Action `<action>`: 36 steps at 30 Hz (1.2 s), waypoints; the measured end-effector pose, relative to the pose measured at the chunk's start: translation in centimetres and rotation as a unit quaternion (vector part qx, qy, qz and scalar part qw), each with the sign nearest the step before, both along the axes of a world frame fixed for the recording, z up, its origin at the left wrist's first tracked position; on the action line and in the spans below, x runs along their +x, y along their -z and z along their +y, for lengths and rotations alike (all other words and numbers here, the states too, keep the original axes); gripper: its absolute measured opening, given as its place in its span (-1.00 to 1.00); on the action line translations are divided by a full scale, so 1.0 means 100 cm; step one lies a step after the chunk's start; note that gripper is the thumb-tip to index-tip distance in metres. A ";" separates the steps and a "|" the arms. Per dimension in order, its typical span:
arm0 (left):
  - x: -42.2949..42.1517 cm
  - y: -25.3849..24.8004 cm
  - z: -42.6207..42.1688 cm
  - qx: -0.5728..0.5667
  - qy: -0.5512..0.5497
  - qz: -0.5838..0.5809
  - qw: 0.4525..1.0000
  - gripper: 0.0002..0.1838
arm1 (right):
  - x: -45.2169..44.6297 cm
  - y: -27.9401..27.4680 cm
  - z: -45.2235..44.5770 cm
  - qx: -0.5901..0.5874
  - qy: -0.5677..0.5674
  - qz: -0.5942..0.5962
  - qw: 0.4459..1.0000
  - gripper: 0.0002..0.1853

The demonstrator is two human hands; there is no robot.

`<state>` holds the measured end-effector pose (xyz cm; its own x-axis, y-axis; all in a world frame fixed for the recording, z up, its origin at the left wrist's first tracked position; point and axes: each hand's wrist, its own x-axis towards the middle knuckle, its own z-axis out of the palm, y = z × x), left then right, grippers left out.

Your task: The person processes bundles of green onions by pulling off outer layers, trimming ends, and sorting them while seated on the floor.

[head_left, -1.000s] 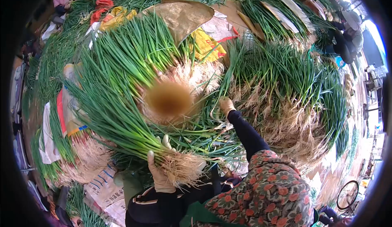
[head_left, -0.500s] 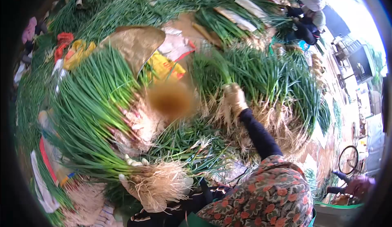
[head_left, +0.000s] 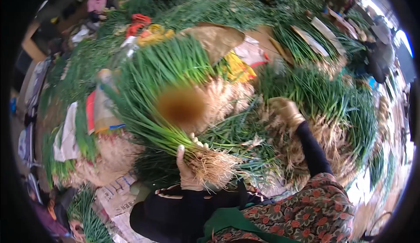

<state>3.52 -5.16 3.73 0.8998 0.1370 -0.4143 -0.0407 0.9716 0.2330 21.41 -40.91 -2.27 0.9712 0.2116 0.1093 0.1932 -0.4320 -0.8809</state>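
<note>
My left hand (head_left: 187,169), in a pale glove, is closed around the root end of a bunch of green onions (head_left: 153,125). The leaves spread up and left, and the tangled roots (head_left: 214,166) hang out to the right of my fingers. My gloved right hand (head_left: 286,111) is at the near left end of a long row of green onions (head_left: 323,92), its fingers curled on stalks there, slightly blurred. Pale roots show below it. Between my hands lie loose green onion leaves (head_left: 236,129). A brown blurred spot covers part of the left bunch.
A heap of green onions with pale roots (head_left: 232,96) lies beyond my left hand. Around it are a brown sheet (head_left: 214,39), a yellow bag (head_left: 239,67) and printed sacks (head_left: 120,197). Other people (head_left: 97,2) sit or stand among more piles at the edges.
The view has turned left, so the piles appear farther right. My right hand has come slightly lower and left along the row. My left hand keeps its hold on the bunch.
</note>
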 end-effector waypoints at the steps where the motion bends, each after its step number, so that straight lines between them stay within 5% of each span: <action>1: -0.003 -0.008 0.000 -0.001 -0.024 -0.013 1.000 -0.45 | 0.003 -0.016 0.060 -0.112 -0.011 -0.016 0.994 -0.75; 4: -0.016 0.010 0.020 0.006 -0.005 -0.072 0.997 -0.40 | 0.021 -0.026 0.186 -0.091 -0.106 -0.083 0.987 -0.77; 6: -0.026 0.008 0.023 0.010 -0.011 -0.086 0.996 -0.40 | 0.033 -0.035 0.246 -0.245 -0.104 -0.039 0.963 -0.64; 7: -0.028 0.014 0.026 -0.001 -0.029 -0.071 0.997 -0.40 | 0.034 -0.038 0.265 -0.340 -0.107 -0.127 0.926 -0.60; 9: -0.029 0.007 0.024 0.006 -0.055 -0.063 0.996 -0.36 | 0.058 0.009 0.292 -0.392 -0.063 -0.169 0.902 -0.51; 11: -0.025 -0.001 0.021 0.006 -0.070 -0.068 0.995 -0.33 | 0.044 -0.004 0.288 -0.446 -0.072 -0.175 0.875 -0.56; 12: -0.021 -0.004 0.020 -0.001 -0.074 -0.077 0.994 -0.32 | 0.046 -0.009 0.288 -0.390 -0.162 -0.020 0.906 -0.59; 15: -0.019 0.023 0.035 0.061 0.019 -0.071 0.995 -0.32 | -0.030 -0.008 0.258 -0.146 -0.264 -0.141 0.943 -0.70; 16: -0.018 0.039 0.040 0.087 0.062 -0.066 0.992 -0.33 | -0.051 -0.007 0.246 -0.235 -0.331 -0.071 0.911 -0.71; 17: -0.008 0.044 0.029 0.077 0.001 -0.047 0.996 -0.36 | -0.053 0.031 0.230 -0.123 -0.454 -0.055 0.881 -0.73; 18: -0.009 0.038 0.022 0.083 -0.003 -0.018 0.996 -0.41 | -0.059 0.025 0.221 0.000 -0.486 0.134 0.864 -0.69; 19: -0.006 0.032 0.017 0.058 -0.002 -0.032 0.998 -0.42 | -0.066 0.018 0.212 0.113 -0.468 0.319 0.817 -0.65; 20: -0.004 0.029 0.013 0.033 -0.002 -0.046 0.998 -0.44 | -0.063 -0.033 0.215 -0.112 -0.494 0.120 0.854 -0.61; 22: -0.008 0.035 0.019 0.040 0.007 -0.038 0.998 -0.51 | -0.038 0.005 0.237 0.092 -0.286 0.297 0.906 -0.43; 26: -0.012 0.053 0.026 0.072 -0.005 -0.005 0.997 -0.52 | -0.034 0.017 0.299 0.206 -0.287 0.385 0.853 -0.62; 27: -0.014 0.034 0.019 0.084 -0.027 -0.017 0.996 -0.50 | -0.038 0.013 0.307 0.215 -0.301 0.290 0.883 -0.71; 28: -0.012 0.029 0.021 0.062 -0.025 -0.040 0.997 -0.49 | -0.044 0.010 0.307 0.219 -0.247 0.375 0.866 -0.76; 30: -0.010 0.028 0.021 0.011 -0.015 -0.082 0.996 -0.48 | -0.046 0.038 0.308 0.103 -0.258 0.300 0.913 -0.77; 32: -0.008 0.021 0.017 -0.066 -0.030 -0.127 0.989 -0.44 | -0.052 0.092 0.293 -0.118 -0.291 0.079 0.946 -0.75; 34: -0.011 0.010 0.007 -0.033 -0.125 -0.114 0.985 -0.42 | -0.052 0.095 0.271 -0.300 -0.412 0.094 0.855 -0.70; 35: -0.003 0.032 0.016 -0.004 -0.090 -0.245 0.965 -0.43 | -0.044 0.084 0.270 -0.334 -0.451 0.128 0.817 -0.68; 36: -0.004 0.018 0.020 -0.101 -0.075 -0.265 0.956 -0.45 | -0.032 0.076 0.268 -0.367 -0.490 0.165 0.773 -0.66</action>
<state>3.09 -3.19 1.95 0.9673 0.2459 0.0630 -0.2430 0.9687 -0.0498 18.24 -14.16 -9.91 0.2546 0.7514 -0.6087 0.5616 -0.6273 -0.5395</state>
